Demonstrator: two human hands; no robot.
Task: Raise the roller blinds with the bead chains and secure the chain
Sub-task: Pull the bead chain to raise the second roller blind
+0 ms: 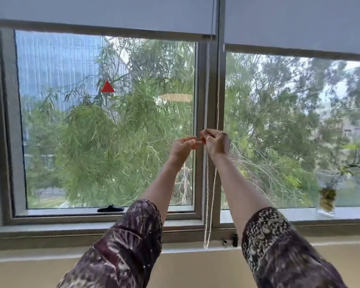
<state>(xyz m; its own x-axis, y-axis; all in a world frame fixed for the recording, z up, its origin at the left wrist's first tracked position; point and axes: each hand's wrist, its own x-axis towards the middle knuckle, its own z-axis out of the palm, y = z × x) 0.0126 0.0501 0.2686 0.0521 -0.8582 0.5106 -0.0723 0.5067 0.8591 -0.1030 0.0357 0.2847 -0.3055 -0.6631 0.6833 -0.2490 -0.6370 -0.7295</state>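
Two grey roller blinds are raised to the top of the window: the left blind (pixel 104 15) and the right blind (pixel 295 23), which hangs slightly lower. A white bead chain (pixel 218 90) runs down the central mullion and its loop (pixel 208 204) hangs to the sill. My right hand (pixel 216 142) grips the chain at mid-height of the window. My left hand (pixel 183 145) is beside it, fingers curled, fingertips meeting the right hand's; whether it holds the chain is unclear.
A black window handle (pixel 110 208) lies on the left sash's bottom rail. A glass vase with a plant (pixel 327 194) stands on the sill at the right. Small dark fittings (pixel 231 241) sit on the sill by the chain's end. A red triangle sticker (pixel 107 87) is on the glass.
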